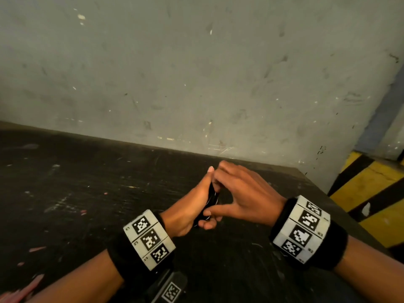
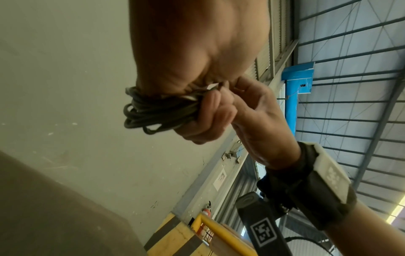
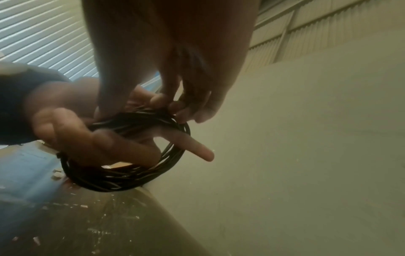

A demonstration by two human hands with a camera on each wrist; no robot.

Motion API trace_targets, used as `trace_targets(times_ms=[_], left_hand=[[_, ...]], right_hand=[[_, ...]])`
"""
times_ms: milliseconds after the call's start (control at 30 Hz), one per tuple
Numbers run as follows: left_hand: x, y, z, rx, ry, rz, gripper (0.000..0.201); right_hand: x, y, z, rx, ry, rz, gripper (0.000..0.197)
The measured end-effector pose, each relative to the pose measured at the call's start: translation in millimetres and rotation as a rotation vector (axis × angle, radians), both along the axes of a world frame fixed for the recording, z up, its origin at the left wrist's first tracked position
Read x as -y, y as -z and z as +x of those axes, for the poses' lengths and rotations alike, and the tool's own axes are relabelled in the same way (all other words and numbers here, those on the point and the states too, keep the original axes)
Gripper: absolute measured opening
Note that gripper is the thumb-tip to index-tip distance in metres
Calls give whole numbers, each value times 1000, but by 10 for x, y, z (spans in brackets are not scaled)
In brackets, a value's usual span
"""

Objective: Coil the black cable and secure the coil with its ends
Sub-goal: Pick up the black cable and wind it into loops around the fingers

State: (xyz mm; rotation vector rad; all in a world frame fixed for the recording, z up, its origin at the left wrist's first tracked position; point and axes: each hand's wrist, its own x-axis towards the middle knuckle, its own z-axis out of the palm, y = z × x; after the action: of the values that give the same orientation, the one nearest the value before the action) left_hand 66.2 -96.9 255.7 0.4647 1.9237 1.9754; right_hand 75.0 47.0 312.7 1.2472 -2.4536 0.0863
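Cable coil: black, several loose turns gathered into a ring, held above the dark counter.
My left hand: wrapped around the bundle to stop the turns springing apart.
My right hand: fingertips pinching strands at the coil's top, probably working an end around.
Ends: not discernible.

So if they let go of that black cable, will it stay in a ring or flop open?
Probably it springs loose: the cable is thin and wound in many loops, with no tie visible. It looks bendy and light, since the left hand holds the whole coil while the right hand pinches its top.
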Motion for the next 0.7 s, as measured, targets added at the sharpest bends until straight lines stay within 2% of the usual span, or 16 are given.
trace_targets(times_ms=[100, 233, 300, 467, 700], left_hand=[[0, 21, 8, 19, 42, 92, 65], [2, 85, 20, 97, 52, 89, 92], [20, 133, 13, 156, 73, 79, 94], [45, 164, -63, 284, 85, 112, 98], [-89, 117, -177, 310, -63, 1, 88]], right_hand=[[-13, 99, -18, -9, -7, -62, 46], [-21, 282, -70, 16, -81, -127, 38], [-37, 375, -121, 48, -136, -144, 32], [-64, 534, -297, 86, -238, -166, 20], [-193, 747, -554, 122, -260, -186, 27]])
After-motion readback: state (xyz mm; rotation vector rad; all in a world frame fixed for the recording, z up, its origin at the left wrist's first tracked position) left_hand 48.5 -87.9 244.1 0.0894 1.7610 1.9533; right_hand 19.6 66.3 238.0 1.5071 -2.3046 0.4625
